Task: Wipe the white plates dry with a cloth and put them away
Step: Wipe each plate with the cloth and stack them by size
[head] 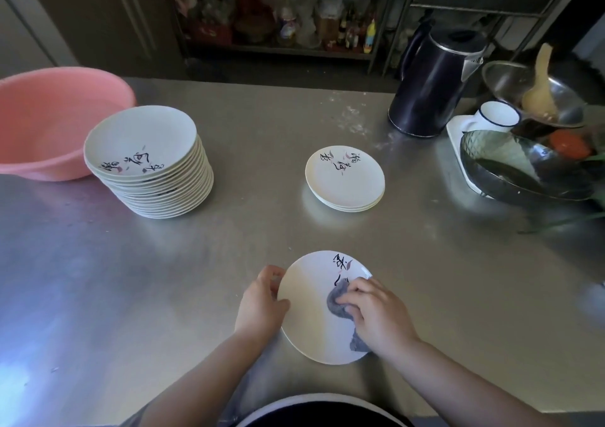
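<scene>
A white plate [311,312] with black brush writing is tilted up near the table's front edge. My left hand [260,302] grips its left rim, thumb on the face. My right hand [376,315] presses a small grey cloth [337,302] against the plate's right half, fingers curled over the cloth. A tall stack of several white plates [154,164] stands at the left. A low stack of three white plates [345,177] sits in the middle of the table.
A pink basin [49,122] stands at the far left on the steel table [262,230]. At the right are a black kettle [432,79], a white mug [497,117], metal bowls [520,171] and a strainer with a ladle [537,92]. Shelves with bottles stand behind.
</scene>
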`<state>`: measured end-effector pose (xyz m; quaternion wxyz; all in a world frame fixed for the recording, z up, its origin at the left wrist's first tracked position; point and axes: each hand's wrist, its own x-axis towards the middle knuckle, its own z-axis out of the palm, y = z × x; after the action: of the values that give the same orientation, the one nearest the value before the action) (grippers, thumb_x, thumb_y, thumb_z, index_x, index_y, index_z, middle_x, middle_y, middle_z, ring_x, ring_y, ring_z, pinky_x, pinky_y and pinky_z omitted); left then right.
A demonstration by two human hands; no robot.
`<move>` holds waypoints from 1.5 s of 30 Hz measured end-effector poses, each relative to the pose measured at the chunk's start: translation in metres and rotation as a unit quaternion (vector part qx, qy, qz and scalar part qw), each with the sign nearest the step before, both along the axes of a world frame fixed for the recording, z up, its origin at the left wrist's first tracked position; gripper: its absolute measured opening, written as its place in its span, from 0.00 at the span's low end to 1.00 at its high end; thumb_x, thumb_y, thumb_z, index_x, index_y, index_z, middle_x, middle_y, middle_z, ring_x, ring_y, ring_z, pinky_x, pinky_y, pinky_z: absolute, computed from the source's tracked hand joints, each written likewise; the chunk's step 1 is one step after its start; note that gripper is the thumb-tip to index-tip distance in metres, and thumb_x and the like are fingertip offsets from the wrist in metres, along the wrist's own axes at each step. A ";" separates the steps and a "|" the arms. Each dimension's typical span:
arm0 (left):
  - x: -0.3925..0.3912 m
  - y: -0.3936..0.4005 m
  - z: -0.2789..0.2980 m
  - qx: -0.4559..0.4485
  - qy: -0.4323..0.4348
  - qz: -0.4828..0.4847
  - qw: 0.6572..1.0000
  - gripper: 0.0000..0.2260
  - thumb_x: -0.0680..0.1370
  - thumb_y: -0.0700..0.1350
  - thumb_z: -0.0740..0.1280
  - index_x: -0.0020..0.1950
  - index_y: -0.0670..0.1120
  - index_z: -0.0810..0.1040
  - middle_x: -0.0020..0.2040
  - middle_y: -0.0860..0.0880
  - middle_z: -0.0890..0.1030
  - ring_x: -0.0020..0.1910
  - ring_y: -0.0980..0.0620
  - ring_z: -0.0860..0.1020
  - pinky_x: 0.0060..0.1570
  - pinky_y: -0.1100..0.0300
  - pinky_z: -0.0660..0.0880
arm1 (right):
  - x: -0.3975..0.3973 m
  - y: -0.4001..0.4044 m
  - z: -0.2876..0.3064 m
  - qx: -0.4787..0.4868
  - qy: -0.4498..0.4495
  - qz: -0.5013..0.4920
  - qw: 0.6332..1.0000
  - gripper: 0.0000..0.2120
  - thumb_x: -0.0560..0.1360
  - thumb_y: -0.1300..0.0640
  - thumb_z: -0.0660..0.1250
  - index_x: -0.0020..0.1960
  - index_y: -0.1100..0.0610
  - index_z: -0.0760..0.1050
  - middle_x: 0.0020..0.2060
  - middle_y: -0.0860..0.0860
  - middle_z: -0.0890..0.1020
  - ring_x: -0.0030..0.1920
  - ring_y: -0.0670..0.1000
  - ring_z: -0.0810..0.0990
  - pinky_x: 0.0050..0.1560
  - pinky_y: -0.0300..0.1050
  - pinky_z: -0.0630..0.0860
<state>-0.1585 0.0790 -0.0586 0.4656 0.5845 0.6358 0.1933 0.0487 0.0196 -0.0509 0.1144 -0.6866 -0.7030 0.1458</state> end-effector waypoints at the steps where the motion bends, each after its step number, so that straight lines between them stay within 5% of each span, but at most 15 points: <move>1: -0.001 0.001 0.002 -0.005 0.009 -0.007 1.000 0.19 0.69 0.33 0.68 0.52 0.54 0.73 0.38 0.62 0.78 0.38 0.63 0.77 0.34 0.69 0.71 | -0.003 0.002 0.003 -0.011 -0.015 0.009 1.000 0.11 0.72 0.58 0.65 0.46 0.45 0.82 0.46 0.40 0.77 0.51 0.48 0.77 0.41 0.43 0.74; 5: -0.003 0.010 0.006 0.064 0.129 -0.056 0.988 0.16 0.70 0.39 0.68 0.53 0.56 0.75 0.46 0.59 0.75 0.49 0.54 0.76 0.39 0.60 0.71 | 0.004 0.021 0.015 -0.026 0.015 0.004 1.000 0.12 0.78 0.58 0.62 0.54 0.47 0.81 0.54 0.41 0.76 0.59 0.46 0.72 0.52 0.43 0.72; 9: -0.003 0.025 0.003 0.337 0.089 -0.205 0.915 0.13 0.69 0.44 0.68 0.52 0.54 0.78 0.49 0.53 0.79 0.50 0.51 0.75 0.42 0.59 0.75 | 0.004 0.050 0.010 0.097 0.052 -0.004 0.994 0.09 0.69 0.65 0.69 0.43 0.52 0.81 0.44 0.45 0.78 0.49 0.47 0.72 0.38 0.48 0.77; 12: -0.012 0.034 0.005 0.258 0.078 -0.407 0.873 0.20 0.72 0.58 0.64 0.60 0.52 0.80 0.61 0.52 0.79 0.61 0.53 0.75 0.58 0.60 0.74 | -0.002 0.066 0.007 0.092 0.006 0.062 0.994 0.15 0.60 0.66 0.77 0.41 0.51 0.81 0.39 0.44 0.77 0.44 0.46 0.68 0.33 0.39 0.72; 14: -0.019 0.039 0.005 0.190 0.119 -0.488 0.844 0.32 0.70 0.66 0.62 0.68 0.51 0.77 0.71 0.52 0.74 0.71 0.53 0.69 0.69 0.63 0.63 | -0.005 0.071 0.000 0.084 -0.029 0.121 0.989 0.20 0.54 0.65 0.81 0.41 0.49 0.81 0.39 0.43 0.75 0.43 0.47 0.67 0.35 0.38 0.67; 16: -0.023 0.038 0.000 0.201 0.136 -0.512 0.824 0.38 0.67 0.71 0.61 0.71 0.51 0.74 0.74 0.53 0.70 0.74 0.54 0.66 0.72 0.63 0.57 | -0.007 0.073 -0.006 0.093 -0.035 0.139 0.985 0.20 0.53 0.62 0.82 0.41 0.48 0.82 0.38 0.44 0.75 0.43 0.47 0.67 0.35 0.40 0.70; 18: -0.029 0.037 -0.008 0.263 0.131 -0.505 0.812 0.36 0.68 0.71 0.63 0.70 0.52 0.76 0.72 0.54 0.74 0.71 0.53 0.70 0.71 0.58 0.63 | -0.006 0.074 -0.010 0.115 -0.016 0.137 0.984 0.17 0.57 0.61 0.81 0.42 0.48 0.83 0.37 0.44 0.76 0.43 0.48 0.67 0.36 0.42 0.72; 22: -0.031 0.036 -0.017 0.296 0.116 -0.501 0.805 0.37 0.67 0.73 0.65 0.69 0.53 0.76 0.70 0.55 0.75 0.69 0.54 0.73 0.67 0.56 0.69 | -0.005 0.073 -0.008 0.116 -0.031 0.127 0.985 0.16 0.58 0.59 0.81 0.42 0.46 0.83 0.37 0.44 0.75 0.42 0.48 0.67 0.35 0.43 0.72; 26: -0.028 0.034 -0.018 0.306 0.125 -0.487 0.809 0.38 0.65 0.75 0.64 0.68 0.54 0.76 0.68 0.56 0.77 0.67 0.55 0.75 0.65 0.57 0.71 | 0.004 0.068 -0.010 0.088 -0.083 0.074 0.990 0.22 0.48 0.60 0.82 0.39 0.45 0.81 0.37 0.42 0.74 0.42 0.48 0.66 0.40 0.41 0.61; 28: -0.027 0.030 -0.020 0.317 0.129 -0.458 0.820 0.39 0.66 0.77 0.62 0.67 0.54 0.76 0.67 0.56 0.77 0.66 0.54 0.76 0.63 0.56 0.74 | 0.017 0.062 -0.015 0.062 -0.069 0.027 0.995 0.27 0.44 0.60 0.83 0.40 0.45 0.81 0.38 0.42 0.74 0.43 0.48 0.67 0.38 0.41 0.68; 31: -0.019 0.015 -0.024 0.338 0.142 -0.412 0.834 0.39 0.68 0.79 0.56 0.66 0.52 0.78 0.65 0.55 0.79 0.63 0.53 0.78 0.58 0.53 0.79 | 0.026 0.048 -0.015 0.004 -0.041 -0.045 0.998 0.23 0.54 0.62 0.82 0.45 0.47 0.82 0.43 0.42 0.74 0.47 0.50 0.69 0.32 0.47 0.75; 34: -0.012 0.001 -0.022 0.338 0.146 -0.390 0.844 0.40 0.64 0.78 0.62 0.65 0.53 0.75 0.63 0.54 0.80 0.59 0.52 0.80 0.54 0.53 0.80 | 0.023 0.046 -0.011 -0.003 -0.010 -0.060 0.998 0.13 0.69 0.64 0.73 0.50 0.50 0.83 0.48 0.44 0.76 0.52 0.53 0.70 0.38 0.52 0.77; 37: -0.016 0.013 -0.013 0.331 0.167 -0.431 0.823 0.42 0.60 0.77 0.63 0.68 0.56 0.70 0.63 0.56 0.77 0.59 0.54 0.77 0.60 0.58 0.75 | 0.023 0.065 -0.009 -0.024 0.023 0.007 0.999 0.12 0.75 0.66 0.66 0.52 0.53 0.83 0.50 0.46 0.76 0.54 0.52 0.69 0.44 0.54 0.76; 40: -0.020 0.035 -0.003 0.237 0.166 -0.480 0.828 0.49 0.60 0.76 0.67 0.77 0.56 0.63 0.76 0.59 0.63 0.75 0.57 0.61 0.74 0.58 0.55 | 0.020 0.084 -0.003 -0.038 0.061 0.058 0.996 0.12 0.75 0.67 0.65 0.52 0.54 0.83 0.48 0.47 0.77 0.53 0.51 0.68 0.47 0.50 0.73; 45: -0.017 0.038 -0.006 0.197 0.189 -0.474 0.837 0.53 0.59 0.77 0.66 0.79 0.57 0.56 0.78 0.64 0.50 0.77 0.65 0.49 0.76 0.63 0.45 | 0.012 0.094 -0.001 -0.033 0.062 0.084 0.994 0.12 0.76 0.66 0.65 0.53 0.54 0.83 0.49 0.48 0.77 0.55 0.50 0.69 0.45 0.46 0.70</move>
<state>-0.1759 0.1169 -0.0646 0.2461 0.9189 0.3051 -0.0435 0.0604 0.1135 -0.0522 0.1225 -0.6185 -0.7441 0.2209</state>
